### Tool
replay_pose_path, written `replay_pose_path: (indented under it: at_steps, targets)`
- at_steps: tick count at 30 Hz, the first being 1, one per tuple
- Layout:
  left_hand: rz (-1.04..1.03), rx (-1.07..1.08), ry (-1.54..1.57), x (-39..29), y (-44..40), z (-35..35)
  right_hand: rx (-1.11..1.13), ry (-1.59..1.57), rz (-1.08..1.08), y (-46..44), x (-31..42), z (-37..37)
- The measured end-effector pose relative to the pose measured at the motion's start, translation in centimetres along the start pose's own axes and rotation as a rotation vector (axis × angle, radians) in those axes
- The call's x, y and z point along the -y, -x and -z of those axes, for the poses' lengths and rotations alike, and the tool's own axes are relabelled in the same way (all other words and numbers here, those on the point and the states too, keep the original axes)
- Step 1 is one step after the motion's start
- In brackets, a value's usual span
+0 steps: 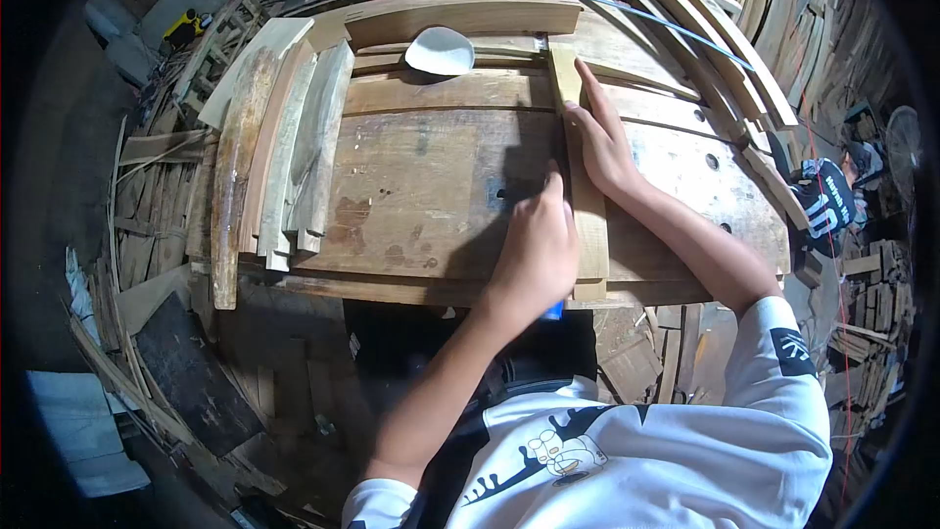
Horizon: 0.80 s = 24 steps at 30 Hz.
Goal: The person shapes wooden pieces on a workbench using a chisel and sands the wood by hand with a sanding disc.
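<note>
A long, narrow wooden board [587,225] lies lengthwise on the workbench [421,176], running from the back to the front edge. My right hand [607,147] holds the board's right side, with the thumb on top and the index finger stretched along it; the other fingers are partly hidden. My left hand [537,245] is closed in a fist beside the board's left edge, thumb pointing up. Whatever lies inside that fist is hidden. Just below it, a small blue piece [555,312] shows at the bench's front edge.
Several wood strips [279,147] are stacked at the bench's left end. A pale, rounded dish-like piece [440,52] rests near the back, before a thick plank [465,18]. More strips [710,49] lie at back right. A person [827,201] is at far right.
</note>
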<state>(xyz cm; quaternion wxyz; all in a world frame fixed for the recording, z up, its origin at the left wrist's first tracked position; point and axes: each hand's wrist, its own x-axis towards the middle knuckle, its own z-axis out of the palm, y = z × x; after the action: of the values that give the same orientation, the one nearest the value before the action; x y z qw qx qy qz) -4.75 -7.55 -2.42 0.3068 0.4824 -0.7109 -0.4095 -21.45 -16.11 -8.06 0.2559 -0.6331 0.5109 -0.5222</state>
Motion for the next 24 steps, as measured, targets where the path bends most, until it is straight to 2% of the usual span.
replay_pose_path:
  at_steps: [5,7,9,10,13,16,19,22,24]
  targets:
    - [0.027,-0.047,-0.045,1.1,2.7,0.8,0.007,-0.006,-0.029,-0.1,0.2,-0.1]
    - [0.056,-0.123,-0.187,0.9,1.3,2.9,0.0,0.026,-0.005,0.0,0.2,-0.4]
    - [-0.042,-0.303,-0.357,3.1,-1.0,4.1,0.002,-0.006,0.033,-0.1,-0.9,-0.7]
    - [0.096,-0.268,-0.371,2.5,-1.9,5.2,0.012,0.037,0.009,0.2,0.4,-0.3]
    - [0.086,-0.261,-0.759,4.2,-2.8,7.7,0.065,0.082,0.005,0.9,2.1,-0.1]
    - [0.242,-0.216,-0.886,5.3,-3.5,9.2,0.144,0.097,-0.008,2.0,3.1,-1.0]
    - [0.28,-0.217,-0.9,5.5,-4.5,9.8,0.204,0.155,0.147,3.4,5.5,-1.4]
    - [0.213,-0.241,-0.853,6.3,-5.6,9.9,0.256,0.16,0.321,3.0,5.7,-1.1]
    - [0.212,-0.247,-0.927,6.5,-6.6,10.1,0.3,0.233,0.434,2.4,6.0,-0.4]
